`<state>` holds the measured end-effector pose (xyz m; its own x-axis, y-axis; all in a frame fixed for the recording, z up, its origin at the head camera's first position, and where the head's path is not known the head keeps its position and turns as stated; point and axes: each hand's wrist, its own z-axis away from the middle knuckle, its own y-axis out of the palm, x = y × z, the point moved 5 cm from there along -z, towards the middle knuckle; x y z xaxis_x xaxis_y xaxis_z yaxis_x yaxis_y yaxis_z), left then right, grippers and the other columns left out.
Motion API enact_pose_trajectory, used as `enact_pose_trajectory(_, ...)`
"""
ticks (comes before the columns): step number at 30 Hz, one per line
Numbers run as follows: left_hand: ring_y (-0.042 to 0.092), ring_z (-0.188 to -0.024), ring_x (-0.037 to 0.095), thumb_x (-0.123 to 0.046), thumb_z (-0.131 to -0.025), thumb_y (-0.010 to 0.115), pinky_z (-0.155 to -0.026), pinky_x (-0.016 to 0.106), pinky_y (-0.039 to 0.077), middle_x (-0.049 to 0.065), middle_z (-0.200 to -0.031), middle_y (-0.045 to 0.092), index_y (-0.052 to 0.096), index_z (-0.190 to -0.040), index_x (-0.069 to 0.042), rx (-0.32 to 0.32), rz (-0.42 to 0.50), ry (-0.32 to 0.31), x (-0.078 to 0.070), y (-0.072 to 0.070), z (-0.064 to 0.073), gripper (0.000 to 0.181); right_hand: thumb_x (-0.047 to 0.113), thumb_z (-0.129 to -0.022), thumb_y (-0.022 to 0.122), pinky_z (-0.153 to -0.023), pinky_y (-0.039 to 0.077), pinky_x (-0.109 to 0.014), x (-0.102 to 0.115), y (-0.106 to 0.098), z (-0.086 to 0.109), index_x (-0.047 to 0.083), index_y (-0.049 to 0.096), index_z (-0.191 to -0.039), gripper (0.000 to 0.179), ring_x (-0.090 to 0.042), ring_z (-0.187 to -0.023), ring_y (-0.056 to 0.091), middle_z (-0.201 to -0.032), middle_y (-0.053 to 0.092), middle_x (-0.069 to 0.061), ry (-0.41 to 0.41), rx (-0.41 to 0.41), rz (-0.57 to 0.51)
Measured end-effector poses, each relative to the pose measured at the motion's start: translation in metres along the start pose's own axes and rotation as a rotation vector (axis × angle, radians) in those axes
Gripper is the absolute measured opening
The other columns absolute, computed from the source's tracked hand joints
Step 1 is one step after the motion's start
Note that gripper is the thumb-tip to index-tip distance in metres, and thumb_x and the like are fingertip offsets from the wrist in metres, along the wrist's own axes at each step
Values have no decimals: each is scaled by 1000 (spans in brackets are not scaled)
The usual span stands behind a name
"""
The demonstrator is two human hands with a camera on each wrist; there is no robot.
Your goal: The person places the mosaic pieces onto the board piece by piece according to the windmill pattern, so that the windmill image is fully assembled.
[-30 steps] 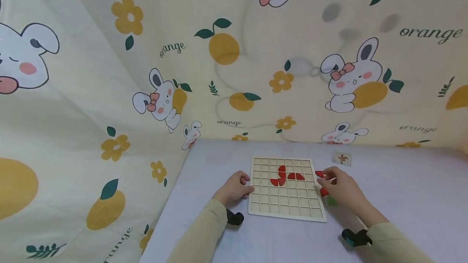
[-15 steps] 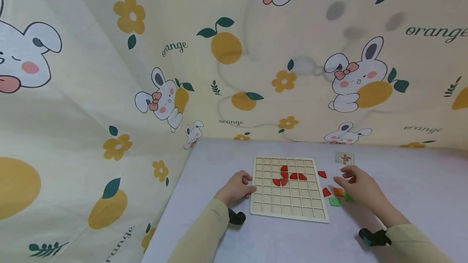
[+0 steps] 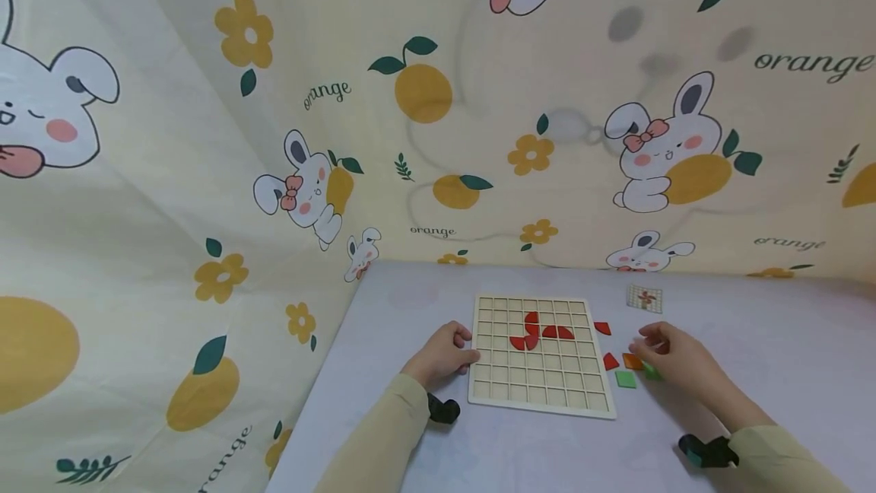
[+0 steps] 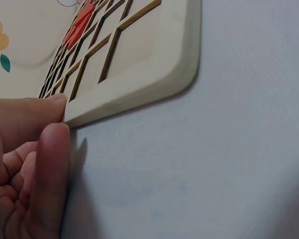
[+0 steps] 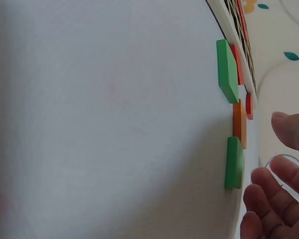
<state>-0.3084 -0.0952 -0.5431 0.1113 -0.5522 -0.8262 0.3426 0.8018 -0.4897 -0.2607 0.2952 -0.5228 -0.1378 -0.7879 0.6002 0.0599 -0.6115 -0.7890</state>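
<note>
A pale wooden grid board (image 3: 541,390) lies on the table, with several red quarter-round pieces (image 3: 557,332) set in its cells. My left hand (image 3: 441,352) holds its left edge; the left wrist view shows the thumb (image 4: 27,117) on the rim and a finger against the side. To the right of the board, my right hand (image 3: 684,360) hovers with loosely bent fingers, nothing between them. Near it lie an orange piece (image 3: 633,361), a green square (image 3: 626,380) and another green piece (image 5: 234,163), which the hand partly covers in the head view.
Two loose red pieces, one upper (image 3: 602,328) and one lower (image 3: 610,361), lie by the board's right edge. A small pattern card (image 3: 645,298) with a red pinwheel design lies farther back. A printed rabbit-and-orange cloth (image 3: 479,135) hangs behind the table.
My right hand has withdrawn rightward from the red piece beside the board, leaving it on the table, then dipped slightly over the orange and green pieces. My left hand stays at the board's edge.
</note>
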Motion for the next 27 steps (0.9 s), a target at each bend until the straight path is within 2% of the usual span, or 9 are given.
enact_pose_trajectory(6,58,-69,15,-17,-85,75,-62,27,47,6,-97,47,55,-109,-12,-2,8,-8,-1,1,1,32,46,-88,68,-80,50,-47,-7,0,2,-6,50,-122,65,-32,-93,53,-105,58,-19,12,38,5)
enact_pose_trajectory(18,59,-68,14,-17,-85,75,-62,28,47,6,-96,47,54,-108,-12,-15,3,11,2,2,-1,32,43,-85,72,-79,49,-49,-20,-6,9,-7,55,-118,62,-32,-93,54,-105,59,-19,5,80,36)
enact_pose_trajectory(27,58,-70,14,-17,-85,75,-61,27,49,6,-96,48,55,-107,-12,-49,10,22,2,3,2,31,38,-89,69,-77,48,-46,-25,-5,12,-4,59,-114,50,-28,-90,54,-103,60,-15,-1,63,38)
